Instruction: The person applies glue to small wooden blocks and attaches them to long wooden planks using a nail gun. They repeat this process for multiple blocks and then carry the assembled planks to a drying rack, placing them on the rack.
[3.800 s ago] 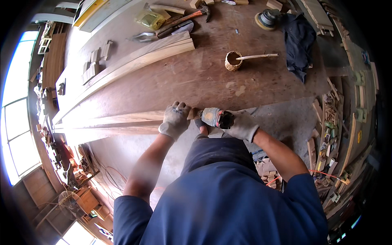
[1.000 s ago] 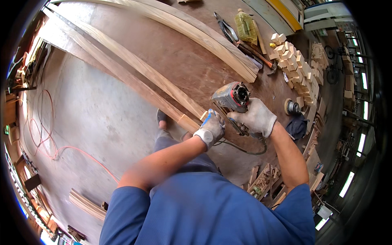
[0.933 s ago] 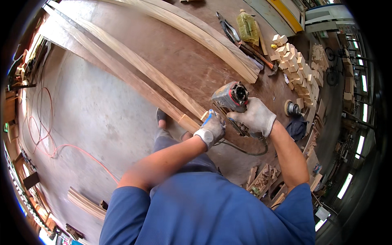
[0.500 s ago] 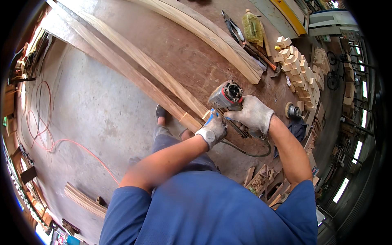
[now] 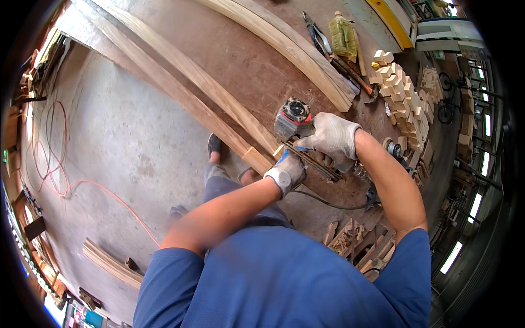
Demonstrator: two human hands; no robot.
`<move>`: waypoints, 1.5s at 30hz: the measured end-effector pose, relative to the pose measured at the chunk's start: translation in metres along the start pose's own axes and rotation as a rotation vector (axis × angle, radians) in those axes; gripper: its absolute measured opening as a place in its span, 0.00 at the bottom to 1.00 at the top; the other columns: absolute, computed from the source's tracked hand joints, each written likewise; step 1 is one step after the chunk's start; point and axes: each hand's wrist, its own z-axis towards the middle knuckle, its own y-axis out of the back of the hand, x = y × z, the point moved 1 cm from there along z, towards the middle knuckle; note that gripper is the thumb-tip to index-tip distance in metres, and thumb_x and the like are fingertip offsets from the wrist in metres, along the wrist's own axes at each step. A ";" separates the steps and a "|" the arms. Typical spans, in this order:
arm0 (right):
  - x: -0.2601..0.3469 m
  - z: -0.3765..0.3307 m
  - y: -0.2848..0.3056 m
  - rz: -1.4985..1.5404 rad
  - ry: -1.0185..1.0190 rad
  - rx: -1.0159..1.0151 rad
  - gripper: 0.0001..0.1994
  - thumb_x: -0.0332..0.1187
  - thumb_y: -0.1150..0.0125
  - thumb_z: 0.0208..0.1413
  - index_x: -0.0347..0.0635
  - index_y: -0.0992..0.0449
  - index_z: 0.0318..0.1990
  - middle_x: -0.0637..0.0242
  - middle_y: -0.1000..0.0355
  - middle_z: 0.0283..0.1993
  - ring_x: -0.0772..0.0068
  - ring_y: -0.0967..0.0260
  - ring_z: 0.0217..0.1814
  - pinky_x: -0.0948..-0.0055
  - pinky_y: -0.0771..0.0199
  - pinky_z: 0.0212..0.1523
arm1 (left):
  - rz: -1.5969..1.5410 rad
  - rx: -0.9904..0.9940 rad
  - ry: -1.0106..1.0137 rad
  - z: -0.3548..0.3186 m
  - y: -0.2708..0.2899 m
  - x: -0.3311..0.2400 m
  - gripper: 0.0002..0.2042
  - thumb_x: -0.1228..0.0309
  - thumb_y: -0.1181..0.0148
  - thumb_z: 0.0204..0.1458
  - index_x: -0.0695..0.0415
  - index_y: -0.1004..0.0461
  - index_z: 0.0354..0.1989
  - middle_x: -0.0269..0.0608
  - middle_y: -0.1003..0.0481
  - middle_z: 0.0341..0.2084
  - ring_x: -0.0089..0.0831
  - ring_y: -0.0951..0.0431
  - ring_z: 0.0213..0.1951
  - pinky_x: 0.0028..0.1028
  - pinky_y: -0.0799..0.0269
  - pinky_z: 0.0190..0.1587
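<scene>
My right hand (image 5: 332, 135), in a whitish work glove, is closed around the handle of a nail gun (image 5: 293, 117) with a grey and red body. The gun's long magazine (image 5: 314, 161) slants down to the right, just above my left hand. Gloved as well, my left hand (image 5: 287, 174) is closed around a short wooden block (image 5: 279, 151) at the near end of a long wooden strip (image 5: 219, 97); its fingers hide most of the block. Beside it lies a second long strip (image 5: 180, 103), with another short block (image 5: 256, 159) at its near end.
On the brown tabletop (image 5: 240, 60) lie more wooden strips (image 5: 295, 49), pliers (image 5: 317, 35), a hammer (image 5: 355, 79) and a yellowish bottle (image 5: 343, 37). Small wooden blocks (image 5: 402, 93) are piled at the right. An orange hose (image 5: 109, 188) crosses the floor; a dark hose (image 5: 328, 203) trails from the gun.
The nail gun's head has shifted left and slightly up, and its magazine has swung into clearer view. My right forearm has moved a little right. My left hand has stayed nearly in place.
</scene>
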 end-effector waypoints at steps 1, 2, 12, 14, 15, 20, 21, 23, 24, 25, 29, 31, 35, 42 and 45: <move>0.009 -0.003 0.002 -0.010 -0.001 0.013 0.23 0.48 0.29 0.57 0.31 0.15 0.44 0.53 0.17 0.30 0.62 0.18 0.28 0.64 0.17 0.36 | 0.162 -0.029 0.000 -0.001 0.001 -0.001 0.24 0.71 0.49 0.64 0.63 0.30 0.68 0.50 0.27 0.64 0.49 0.30 0.68 0.46 0.39 0.72; 0.010 0.001 0.003 -0.075 0.042 0.001 0.23 0.47 0.29 0.58 0.31 0.15 0.44 0.53 0.17 0.29 0.62 0.18 0.28 0.64 0.17 0.36 | 0.343 -0.058 0.006 -0.002 0.002 0.000 0.25 0.71 0.49 0.64 0.63 0.30 0.69 0.50 0.27 0.65 0.49 0.31 0.68 0.46 0.39 0.73; 0.012 0.029 0.007 -0.208 0.080 0.065 0.18 0.45 0.30 0.58 0.37 0.16 0.44 0.59 0.21 0.27 0.68 0.20 0.27 0.64 0.18 0.34 | 0.591 0.227 -0.176 0.002 0.042 0.008 0.24 0.64 0.51 0.69 0.54 0.32 0.72 0.37 0.25 0.65 0.36 0.29 0.67 0.35 0.37 0.73; 0.013 0.028 0.009 -0.219 0.102 0.037 0.18 0.45 0.30 0.58 0.36 0.16 0.44 0.59 0.21 0.27 0.68 0.21 0.27 0.65 0.19 0.33 | 0.073 0.299 -0.022 -0.002 0.039 0.008 0.25 0.67 0.49 0.66 0.54 0.30 0.72 0.41 0.25 0.65 0.41 0.29 0.68 0.37 0.37 0.72; 0.012 0.028 0.011 -0.200 0.111 0.014 0.18 0.44 0.29 0.59 0.34 0.15 0.42 0.57 0.20 0.27 0.67 0.20 0.26 0.64 0.18 0.32 | -0.104 0.377 0.011 -0.002 0.043 0.011 0.25 0.68 0.48 0.65 0.54 0.30 0.71 0.43 0.25 0.65 0.43 0.29 0.68 0.38 0.37 0.72; 0.019 0.019 0.015 -0.083 0.057 0.034 0.19 0.43 0.29 0.60 0.30 0.15 0.38 0.55 0.18 0.27 0.64 0.19 0.24 0.63 0.18 0.28 | -0.232 0.597 -0.149 0.002 0.050 0.019 0.23 0.72 0.44 0.59 0.68 0.22 0.62 0.53 0.20 0.58 0.58 0.25 0.63 0.56 0.39 0.71; 0.020 0.020 0.014 -0.100 0.051 0.046 0.20 0.44 0.28 0.59 0.29 0.15 0.38 0.54 0.18 0.28 0.64 0.19 0.25 0.63 0.18 0.29 | -0.171 0.461 -0.087 0.001 0.035 0.013 0.23 0.72 0.45 0.60 0.68 0.23 0.63 0.53 0.20 0.59 0.57 0.25 0.63 0.55 0.40 0.72; 0.019 0.029 0.010 -0.133 0.036 0.072 0.21 0.45 0.28 0.58 0.28 0.14 0.38 0.54 0.17 0.29 0.63 0.18 0.27 0.63 0.17 0.32 | -0.050 0.190 0.032 -0.003 -0.015 -0.004 0.23 0.73 0.48 0.62 0.69 0.25 0.64 0.55 0.21 0.60 0.57 0.26 0.64 0.54 0.41 0.73; 0.014 0.036 0.009 -0.204 0.085 0.051 0.22 0.46 0.27 0.57 0.28 0.14 0.38 0.53 0.17 0.30 0.63 0.17 0.29 0.63 0.17 0.34 | -0.062 0.080 0.067 -0.003 -0.018 -0.005 0.23 0.73 0.48 0.62 0.69 0.25 0.65 0.55 0.22 0.61 0.57 0.26 0.65 0.53 0.41 0.73; 0.008 0.044 0.008 -0.275 0.134 0.030 0.24 0.48 0.27 0.57 0.28 0.14 0.39 0.53 0.16 0.31 0.63 0.17 0.30 0.63 0.17 0.36 | -0.086 0.016 0.074 0.000 -0.021 -0.005 0.24 0.73 0.48 0.62 0.69 0.26 0.65 0.55 0.22 0.61 0.57 0.27 0.65 0.53 0.41 0.73; 0.017 0.041 0.011 -0.288 0.073 0.037 0.27 0.51 0.26 0.54 0.27 0.13 0.39 0.51 0.15 0.34 0.62 0.16 0.35 0.63 0.17 0.43 | -0.196 -0.066 0.069 0.005 -0.022 -0.002 0.25 0.73 0.49 0.62 0.69 0.28 0.67 0.56 0.24 0.62 0.56 0.28 0.66 0.51 0.41 0.73; 0.019 0.040 0.011 -0.314 0.072 0.038 0.27 0.51 0.26 0.54 0.27 0.13 0.40 0.51 0.15 0.34 0.62 0.16 0.34 0.63 0.17 0.41 | -0.227 -0.076 0.066 0.005 -0.021 -0.002 0.25 0.73 0.50 0.62 0.69 0.29 0.68 0.56 0.24 0.63 0.56 0.29 0.67 0.50 0.41 0.74; 0.030 0.036 0.011 -0.386 0.055 0.072 0.27 0.51 0.27 0.55 0.27 0.13 0.39 0.51 0.15 0.33 0.62 0.16 0.32 0.64 0.16 0.37 | -0.274 -0.067 0.064 0.004 -0.022 -0.001 0.26 0.73 0.51 0.62 0.69 0.31 0.69 0.57 0.26 0.65 0.55 0.30 0.68 0.48 0.41 0.74; 0.034 0.038 0.011 -0.373 0.020 0.085 0.23 0.48 0.27 0.56 0.30 0.14 0.39 0.55 0.17 0.30 0.66 0.18 0.28 0.65 0.18 0.33 | -0.339 -0.043 0.078 0.002 -0.026 0.001 0.28 0.74 0.52 0.62 0.68 0.35 0.72 0.59 0.29 0.67 0.54 0.33 0.70 0.45 0.42 0.75; 0.036 0.040 0.011 -0.471 0.064 0.055 0.23 0.48 0.27 0.55 0.30 0.15 0.39 0.55 0.17 0.30 0.65 0.18 0.30 0.64 0.18 0.35 | -0.415 0.013 0.112 0.008 -0.046 -0.004 0.28 0.74 0.52 0.62 0.68 0.35 0.73 0.59 0.29 0.68 0.54 0.34 0.71 0.45 0.42 0.75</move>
